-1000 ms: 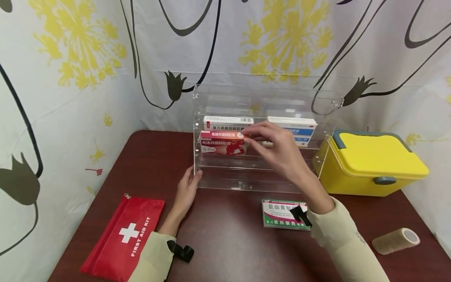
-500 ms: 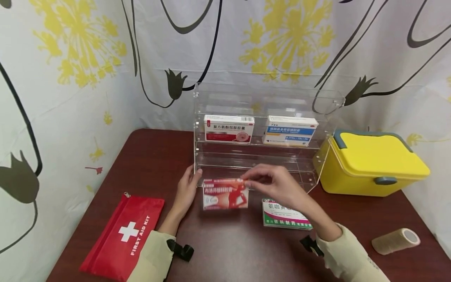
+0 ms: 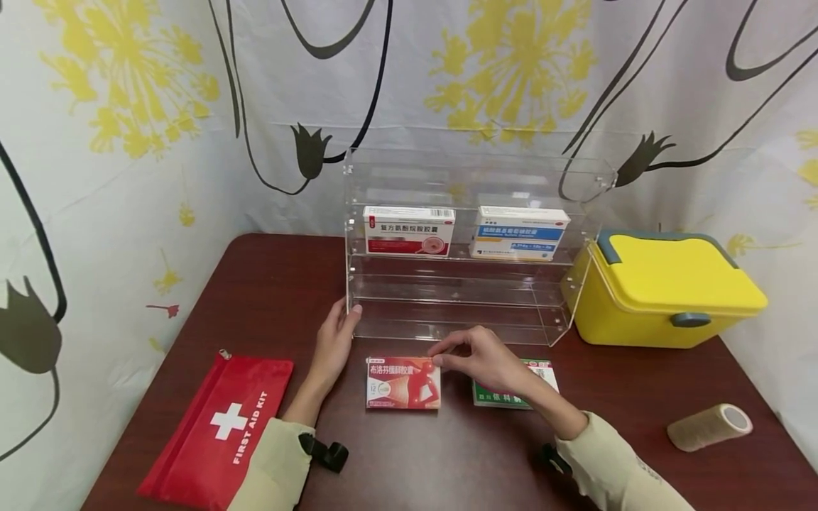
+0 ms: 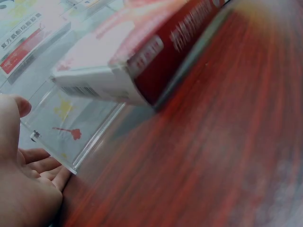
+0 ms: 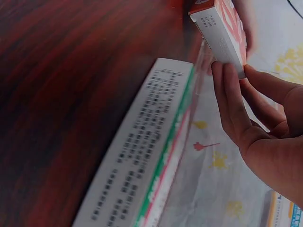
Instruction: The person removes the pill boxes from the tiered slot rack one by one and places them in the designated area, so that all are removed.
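A red and white medicine box (image 3: 404,383) lies close over the dark table, in front of a clear acrylic display rack (image 3: 447,291). My right hand (image 3: 482,358) pinches its far right corner between thumb and fingers. In the right wrist view the fingertips (image 5: 230,75) meet the end of that box. My left hand (image 3: 334,344) holds the rack's left side panel, thumb inside and fingers outside, as the left wrist view shows. A green and white medicine box (image 3: 505,397) lies on the table, partly hidden under my right wrist.
On the rack's middle shelf stand a white and red box (image 3: 409,231) and a white and blue box (image 3: 520,234). A yellow case (image 3: 671,291) stands right of the rack. A red first aid pouch (image 3: 220,426) lies left, a beige bandage roll (image 3: 708,427) right.
My right hand has brought the red medicine box off the rack, down and toward me to the table in front. The left hand has stayed on the rack's side.
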### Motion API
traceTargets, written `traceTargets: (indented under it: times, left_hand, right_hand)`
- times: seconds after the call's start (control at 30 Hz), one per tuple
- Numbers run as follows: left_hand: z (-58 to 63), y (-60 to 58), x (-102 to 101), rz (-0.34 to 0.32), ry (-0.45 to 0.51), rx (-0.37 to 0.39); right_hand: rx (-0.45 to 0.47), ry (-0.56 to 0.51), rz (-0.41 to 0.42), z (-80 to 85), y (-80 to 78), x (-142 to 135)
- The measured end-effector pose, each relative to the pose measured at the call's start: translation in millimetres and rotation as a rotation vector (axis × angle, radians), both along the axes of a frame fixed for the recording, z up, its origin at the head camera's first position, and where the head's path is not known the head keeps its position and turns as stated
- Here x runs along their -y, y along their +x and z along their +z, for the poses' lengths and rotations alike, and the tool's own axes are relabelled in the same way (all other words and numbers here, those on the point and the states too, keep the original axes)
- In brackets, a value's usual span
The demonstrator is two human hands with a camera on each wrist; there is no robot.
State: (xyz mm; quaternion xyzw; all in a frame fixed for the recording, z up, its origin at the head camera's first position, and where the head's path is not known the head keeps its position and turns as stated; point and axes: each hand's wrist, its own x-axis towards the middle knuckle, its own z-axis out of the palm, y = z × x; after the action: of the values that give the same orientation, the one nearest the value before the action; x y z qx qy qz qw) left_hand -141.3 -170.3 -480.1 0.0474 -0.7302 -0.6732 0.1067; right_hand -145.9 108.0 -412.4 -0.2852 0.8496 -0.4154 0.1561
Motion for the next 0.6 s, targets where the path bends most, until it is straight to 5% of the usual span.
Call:
traceTargets:
  times: [0.6]
  left_hand:
    - [2.8,0.3,-0.3,0.004,0.022,-0.009]
  right_hand:
    - [-0.087,0.054,-0.036,-18.0,-6.0,12.1]
